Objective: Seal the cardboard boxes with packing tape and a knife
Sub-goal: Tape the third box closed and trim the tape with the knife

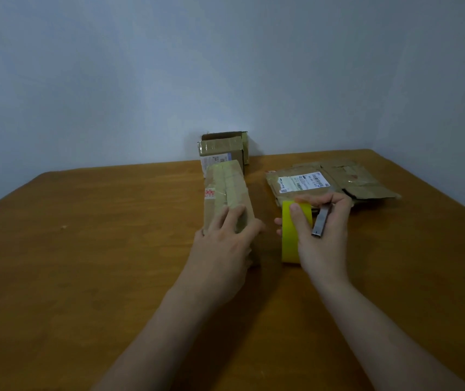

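Where both forearms reach in from the near edge, a brown wooden table fills the lower view, running back into a corner of pale blue-grey wall. At mid-table the left hand lies flat on the near end of a long cardboard box, fingers straight and spread on its taped top, thumb out towards the right edge. Just beside it, the right hand grips an upright roll of yellow tape, thumb pressed on its outer face, and pinches a grey knife in the curled fingers. Behind that hand lies a pile of flattened cardboard bearing a white label. Farthest back, a small taped box stands beyond the long box's far end, with an open box behind it against the wall.
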